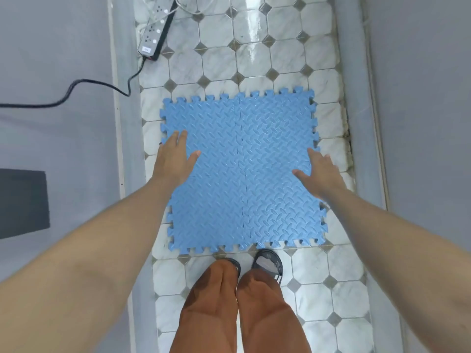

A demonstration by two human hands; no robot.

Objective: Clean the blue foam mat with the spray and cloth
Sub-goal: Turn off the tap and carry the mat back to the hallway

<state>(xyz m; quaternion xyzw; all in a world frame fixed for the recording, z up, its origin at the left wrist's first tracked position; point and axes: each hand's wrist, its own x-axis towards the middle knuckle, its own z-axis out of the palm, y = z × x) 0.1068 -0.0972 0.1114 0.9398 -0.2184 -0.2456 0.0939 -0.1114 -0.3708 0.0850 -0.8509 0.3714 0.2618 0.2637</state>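
A blue foam mat (pixel 242 171) of interlocking ribbed tiles lies flat on the tiled floor in front of my feet. My left hand (pixel 173 159) is spread over the mat's left edge, fingers apart, holding nothing. Over the mat's right edge hovers my right hand (pixel 319 171), also spread and empty. Whether either palm touches the foam I cannot tell. No spray bottle and no cloth are in view.
A black and white power strip (pixel 156 29) lies on the floor at the far left, its black cable (pixel 76 90) running left across the grey wall. Grey walls flank the narrow floor strip on both sides. My sandalled feet (pixel 267 263) stand at the mat's near edge.
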